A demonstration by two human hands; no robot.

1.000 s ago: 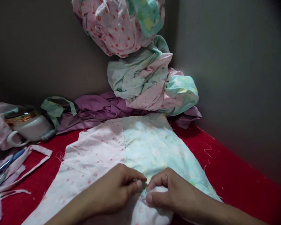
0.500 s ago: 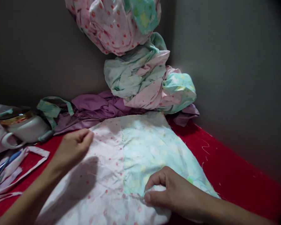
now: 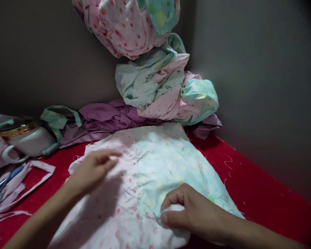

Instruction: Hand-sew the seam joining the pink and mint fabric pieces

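Observation:
Pieced fabric (image 3: 168, 162), pink with red dots on one side and mint with pale yellow patches on the other, lies spread over the red surface. A gathered seam runs down its middle. My right hand (image 3: 189, 207) pinches a fold of this fabric between thumb and fingers, near the lower end of the seam. Over the pink half hovers my left hand (image 3: 100, 167), casting a shadow on it. Its fingers are stretched out and apart from the thumb, with nothing visible between them; slight blur hides fine detail.
Crumpled pink and mint cloth (image 3: 155, 86) is heaped at the back on purple fabric (image 3: 106, 117). A dotted cloth bundle (image 3: 124, 27) is above it. On the left are a white mug (image 3: 32, 141), a blue pen (image 3: 5, 181) and fabric strips (image 3: 41, 166). Grey walls close the back and right.
My left hand has moved right over the pink half, its fingers opening from a closed grip. The right hand keeps its pinch in the same place.

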